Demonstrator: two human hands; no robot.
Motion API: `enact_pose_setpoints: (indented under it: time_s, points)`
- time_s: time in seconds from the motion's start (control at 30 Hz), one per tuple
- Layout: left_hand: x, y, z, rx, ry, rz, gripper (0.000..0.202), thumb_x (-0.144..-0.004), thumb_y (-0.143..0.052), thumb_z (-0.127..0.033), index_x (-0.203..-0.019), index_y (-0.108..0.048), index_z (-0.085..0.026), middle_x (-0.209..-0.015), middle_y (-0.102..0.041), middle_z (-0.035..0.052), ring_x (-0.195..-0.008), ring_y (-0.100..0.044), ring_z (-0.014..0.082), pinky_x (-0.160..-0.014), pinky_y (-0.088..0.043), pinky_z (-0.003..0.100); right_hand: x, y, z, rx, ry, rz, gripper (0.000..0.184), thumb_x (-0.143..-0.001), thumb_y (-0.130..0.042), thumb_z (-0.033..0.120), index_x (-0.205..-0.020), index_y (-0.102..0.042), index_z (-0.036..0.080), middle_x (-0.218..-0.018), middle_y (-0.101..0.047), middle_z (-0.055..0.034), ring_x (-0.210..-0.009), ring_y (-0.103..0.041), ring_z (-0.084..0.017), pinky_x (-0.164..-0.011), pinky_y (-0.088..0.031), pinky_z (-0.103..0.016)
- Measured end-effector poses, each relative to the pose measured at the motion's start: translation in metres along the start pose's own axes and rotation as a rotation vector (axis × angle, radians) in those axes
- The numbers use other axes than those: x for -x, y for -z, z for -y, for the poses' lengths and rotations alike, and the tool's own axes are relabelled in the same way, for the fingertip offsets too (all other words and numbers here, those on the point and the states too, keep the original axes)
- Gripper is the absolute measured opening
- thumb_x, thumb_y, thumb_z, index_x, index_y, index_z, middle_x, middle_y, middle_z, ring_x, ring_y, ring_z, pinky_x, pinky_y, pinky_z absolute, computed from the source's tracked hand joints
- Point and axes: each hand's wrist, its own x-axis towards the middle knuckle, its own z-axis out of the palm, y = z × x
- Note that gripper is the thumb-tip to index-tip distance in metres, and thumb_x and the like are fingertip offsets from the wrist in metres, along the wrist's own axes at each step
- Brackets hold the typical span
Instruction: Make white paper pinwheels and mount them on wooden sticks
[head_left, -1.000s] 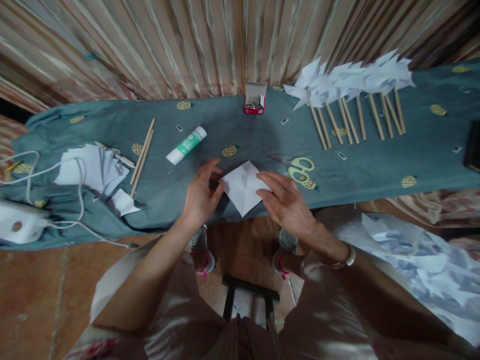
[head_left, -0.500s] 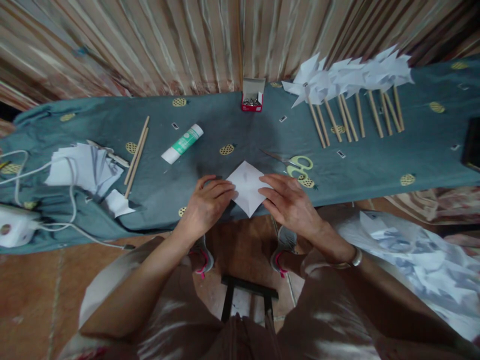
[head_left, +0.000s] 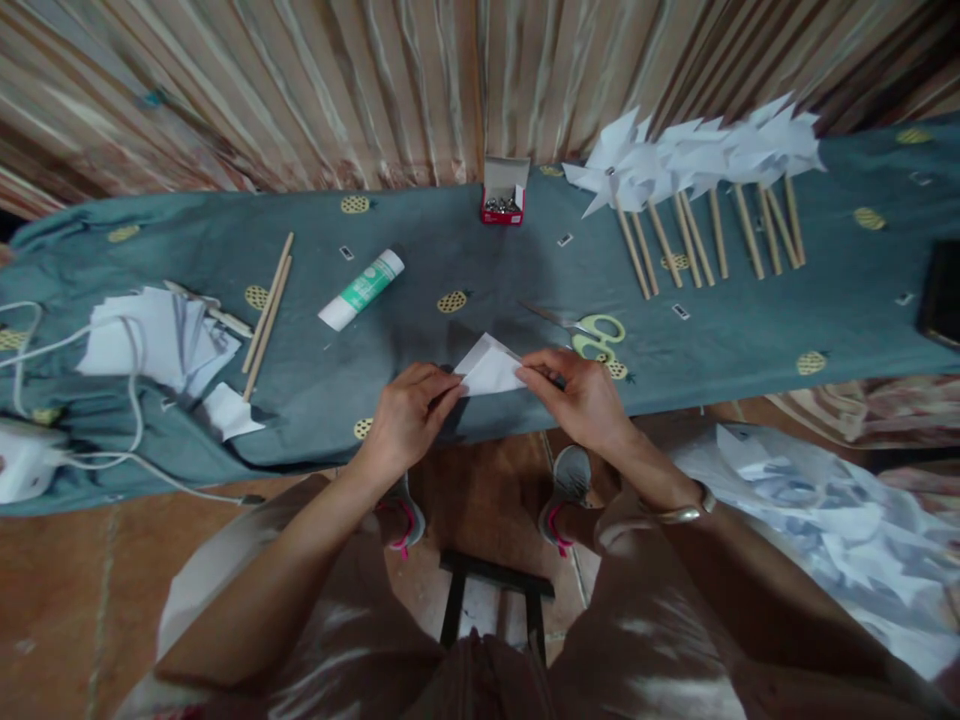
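A white square of paper [head_left: 491,368] is folded over into a triangle at the near edge of the teal cloth-covered table [head_left: 480,290]. My left hand [head_left: 409,415] pinches its left corner. My right hand [head_left: 581,395] pinches its right side, fingers closed on the fold. Green-handled scissors [head_left: 592,333] lie just beyond my right hand. A glue stick [head_left: 361,289] lies further back to the left.
Several finished paper pinwheels on wooden sticks [head_left: 697,190] lie at the back right. A small red box of pins [head_left: 503,195] stands at the back. Wooden sticks [head_left: 268,300], a pile of paper squares [head_left: 154,335] and a white cable [head_left: 90,460] are at left. Paper scraps [head_left: 832,520] cover the floor right.
The paper lay flat as a diamond under both hands; now its near half is folded up into a triangle, and both hands pinch its ends.
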Motion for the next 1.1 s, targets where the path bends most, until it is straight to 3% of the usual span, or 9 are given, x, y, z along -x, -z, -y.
enact_pose_setpoints:
  time_s: [0.37,0.7,0.77,0.87,1.0,1.1]
  points:
    - [-0.008,-0.002,0.004,-0.027,0.108,0.005,0.019,-0.092,-0.059,-0.027,-0.099,-0.072,-0.017,-0.089,-0.074,0.0063,-0.082,-0.068,0.0189,-0.077,-0.052,0.03,-0.011,-0.003,0.009,0.065,-0.136,-0.022,0.011,-0.085,-0.065,0.028,-0.083,-0.071,0.019,-0.073,-0.073,-0.0014,-0.067,-0.066,-0.016,-0.063,-0.045,-0.027]
    - [-0.015,-0.001,0.006,-0.095,0.118,0.006,0.019,-0.091,-0.06,-0.027,-0.104,-0.071,-0.017,-0.087,-0.072,0.0047,-0.079,-0.067,0.0176,-0.076,-0.053,0.029,-0.015,-0.007,0.007,0.123,-0.128,-0.056,0.008,-0.083,-0.067,0.025,-0.085,-0.07,0.019,-0.078,-0.074,-0.0029,-0.071,-0.067,-0.018,-0.068,-0.048,-0.03]
    - [-0.015,0.0,0.004,-0.155,0.083,-0.021,0.021,-0.093,-0.058,-0.029,-0.105,-0.069,-0.016,-0.094,-0.072,0.0074,-0.087,-0.067,0.0198,-0.079,-0.054,0.032,-0.015,-0.007,0.007,0.127,-0.132,-0.056,0.007,-0.083,-0.067,0.025,-0.085,-0.071,0.019,-0.077,-0.074,-0.003,-0.071,-0.067,-0.018,-0.068,-0.048,-0.03]
    - [-0.01,-0.005,-0.006,-0.297,-0.083,-0.055,0.028,-0.095,-0.054,-0.028,-0.117,-0.064,-0.015,-0.122,-0.066,0.0141,-0.116,-0.06,0.0275,-0.097,-0.051,0.043,-0.016,-0.007,0.008,0.12,-0.132,-0.053,0.008,-0.083,-0.067,0.025,-0.086,-0.071,0.018,-0.077,-0.074,-0.0033,-0.071,-0.068,-0.019,-0.068,-0.049,-0.03]
    - [0.005,-0.025,-0.023,-0.345,-0.341,0.078,0.046,-0.097,-0.047,-0.02,-0.141,-0.042,-0.008,-0.146,-0.05,0.0192,-0.143,-0.038,0.0284,-0.114,-0.039,0.046,-0.016,-0.007,0.009,0.114,-0.111,-0.053,0.007,-0.085,-0.065,0.024,-0.085,-0.07,0.018,-0.077,-0.074,-0.0031,-0.073,-0.069,-0.018,-0.069,-0.05,-0.03]
    - [0.015,-0.039,-0.026,-0.37,-0.315,0.142,0.06,-0.097,-0.048,-0.03,-0.148,-0.027,-0.004,-0.152,-0.04,0.0247,-0.149,-0.026,0.0314,-0.117,-0.034,0.05,-0.016,-0.007,0.009,0.124,-0.116,-0.064,0.006,-0.084,-0.065,0.024,-0.083,-0.069,0.019,-0.077,-0.075,-0.0026,-0.071,-0.069,-0.018,-0.068,-0.05,-0.03]
